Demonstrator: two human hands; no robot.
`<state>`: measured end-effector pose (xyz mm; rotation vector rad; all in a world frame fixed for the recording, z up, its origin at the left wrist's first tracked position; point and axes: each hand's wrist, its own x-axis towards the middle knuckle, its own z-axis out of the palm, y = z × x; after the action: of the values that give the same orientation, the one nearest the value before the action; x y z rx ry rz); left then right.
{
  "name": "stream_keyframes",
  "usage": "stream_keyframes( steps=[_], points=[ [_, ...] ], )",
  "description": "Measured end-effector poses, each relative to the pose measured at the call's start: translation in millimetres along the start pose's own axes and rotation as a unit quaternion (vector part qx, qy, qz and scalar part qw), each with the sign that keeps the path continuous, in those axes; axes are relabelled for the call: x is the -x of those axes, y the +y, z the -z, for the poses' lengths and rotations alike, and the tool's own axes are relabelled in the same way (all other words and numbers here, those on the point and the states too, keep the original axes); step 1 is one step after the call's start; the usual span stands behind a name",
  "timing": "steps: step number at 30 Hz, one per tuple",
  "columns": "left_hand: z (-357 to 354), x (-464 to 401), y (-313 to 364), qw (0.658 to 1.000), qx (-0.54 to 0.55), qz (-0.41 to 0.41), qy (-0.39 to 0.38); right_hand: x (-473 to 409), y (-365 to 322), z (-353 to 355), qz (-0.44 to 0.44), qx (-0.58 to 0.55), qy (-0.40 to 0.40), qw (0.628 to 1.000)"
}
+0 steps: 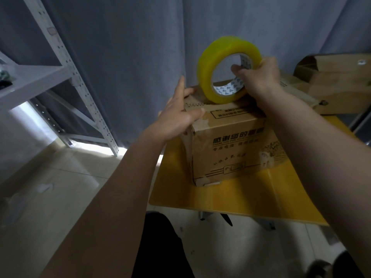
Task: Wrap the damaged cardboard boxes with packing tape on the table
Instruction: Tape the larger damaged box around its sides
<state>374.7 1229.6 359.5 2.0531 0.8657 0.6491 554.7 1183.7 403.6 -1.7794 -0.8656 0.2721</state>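
right hand (259,77) grips tape roll (222,63) | left hand (176,115) on box (230,145)

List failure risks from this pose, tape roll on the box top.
1. The printed brown cardboard box sits near the yellow table's left edge; the left hand pressing its corner could shove it off.
2. The yellow-tinted packing tape roll, on edge in the right hand, may run crooked and wrinkle.

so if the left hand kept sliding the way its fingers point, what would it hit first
Probably the tape roll: the left hand, flat on the cardboard box, points towards the roll's lower edge, though depth is unclear.
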Motion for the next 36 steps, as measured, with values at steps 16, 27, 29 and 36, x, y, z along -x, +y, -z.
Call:
stream_keyframes(
  steps=[16, 27, 29, 36],
  points=[
    [3, -1, 1, 1.0, -0.03, -0.001, -0.006, -15, 5, 29, 0.043, 0.062, 0.002, 0.997],
    [1, -3, 0, 0.999, -0.047, 0.01, -0.004, -14, 16, 38, -0.017, 0.002, 0.058, 0.998],
    [0, -2, 1, 0.999, -0.051, 0.011, -0.002, -13, 19, 34, -0.045, -0.021, 0.034, 0.998],
    [1, 1, 5, 0.998, -0.06, 0.013, -0.012, -16, 7, 41, 0.016, -0.063, 0.006, 0.998]
  ],
)
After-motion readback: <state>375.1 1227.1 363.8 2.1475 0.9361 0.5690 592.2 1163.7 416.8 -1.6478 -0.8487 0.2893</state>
